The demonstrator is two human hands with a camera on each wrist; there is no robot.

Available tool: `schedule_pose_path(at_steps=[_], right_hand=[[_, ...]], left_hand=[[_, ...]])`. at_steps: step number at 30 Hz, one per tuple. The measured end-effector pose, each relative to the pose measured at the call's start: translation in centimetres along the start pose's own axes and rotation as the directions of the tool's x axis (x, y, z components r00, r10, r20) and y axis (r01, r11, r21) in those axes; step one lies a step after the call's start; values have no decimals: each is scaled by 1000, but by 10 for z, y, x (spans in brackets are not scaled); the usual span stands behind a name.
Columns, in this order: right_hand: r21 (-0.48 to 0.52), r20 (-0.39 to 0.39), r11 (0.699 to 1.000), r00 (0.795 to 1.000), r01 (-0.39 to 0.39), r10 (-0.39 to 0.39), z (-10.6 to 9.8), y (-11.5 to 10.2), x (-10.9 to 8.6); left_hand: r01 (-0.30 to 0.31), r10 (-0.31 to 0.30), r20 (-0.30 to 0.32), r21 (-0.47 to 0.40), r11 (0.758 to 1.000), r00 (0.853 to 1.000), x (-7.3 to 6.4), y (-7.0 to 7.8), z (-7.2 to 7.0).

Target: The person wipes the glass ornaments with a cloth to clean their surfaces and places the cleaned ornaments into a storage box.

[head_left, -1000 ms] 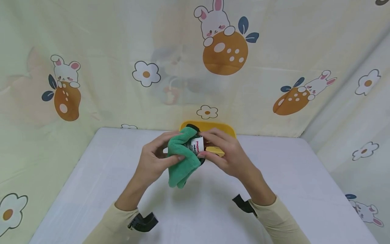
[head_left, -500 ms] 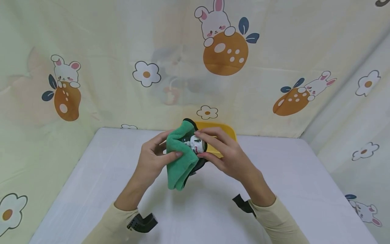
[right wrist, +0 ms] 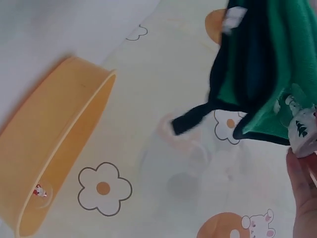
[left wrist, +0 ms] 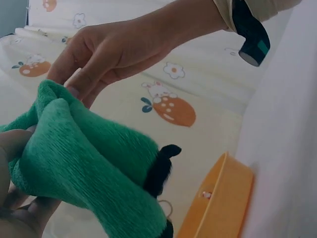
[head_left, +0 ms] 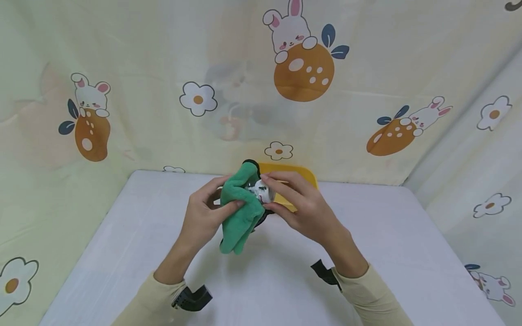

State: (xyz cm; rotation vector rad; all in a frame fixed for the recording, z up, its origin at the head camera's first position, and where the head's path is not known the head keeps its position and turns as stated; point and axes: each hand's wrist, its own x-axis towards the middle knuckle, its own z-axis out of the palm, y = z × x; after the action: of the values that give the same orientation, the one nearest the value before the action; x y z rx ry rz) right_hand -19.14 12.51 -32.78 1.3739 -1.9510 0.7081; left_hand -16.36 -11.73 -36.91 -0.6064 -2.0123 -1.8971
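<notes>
A green plush cloth (head_left: 238, 222) with black edging is bunched in my left hand (head_left: 204, 210), thumb on the near side. It is folded about the clear part of a small snow globe (right wrist: 303, 130), whose white base (head_left: 266, 192) sticks out to the right. Thumb and fingers of my right hand (head_left: 306, 206) pinch that base. Dark tree shapes are printed on it. Both hands hold these things above the table. In the right wrist view a black loop (right wrist: 190, 119) hangs from the cloth's edge. Cloth and fingers hide much of the globe.
Behind the hands, a yellow basket (head_left: 303, 171) stands at the table's (head_left: 359, 226) far edge, against a printed curtain (head_left: 163, 127). Inside it, a clear ball with a small red and white figure (right wrist: 40, 191) shows in the right wrist view.
The snow globe has turned in my right fingers: its red lettering has rolled away and dark tree shapes have come into view. The cloth has shifted slightly left with my left hand.
</notes>
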Motion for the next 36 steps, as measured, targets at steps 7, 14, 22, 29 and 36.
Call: schedule_pose_path(at_steps=[7, 14, 22, 29, 36], right_hand=[[138, 9, 980, 989, -145, 146, -2, -2, -1], [264, 17, 938, 973, -226, 230, -3, -3, -1], [254, 34, 945, 979, -205, 203, -3, -2, -2], [209, 95, 954, 976, -213, 197, -4, -4, -2], [93, 31, 993, 997, -77, 74, -6, -3, 0]], left_hand=[[-111, 112, 28, -22, 994, 993, 0, -1, 0], [-146, 151, 45, -96, 985, 988, -1, 0, 0], [-63, 70, 37, -175, 983, 997, 0, 1, 2], [-3, 3, -3, -206, 979, 1000, 2, 2, 3], [60, -54, 37, -197, 979, 998, 3, 4, 2]])
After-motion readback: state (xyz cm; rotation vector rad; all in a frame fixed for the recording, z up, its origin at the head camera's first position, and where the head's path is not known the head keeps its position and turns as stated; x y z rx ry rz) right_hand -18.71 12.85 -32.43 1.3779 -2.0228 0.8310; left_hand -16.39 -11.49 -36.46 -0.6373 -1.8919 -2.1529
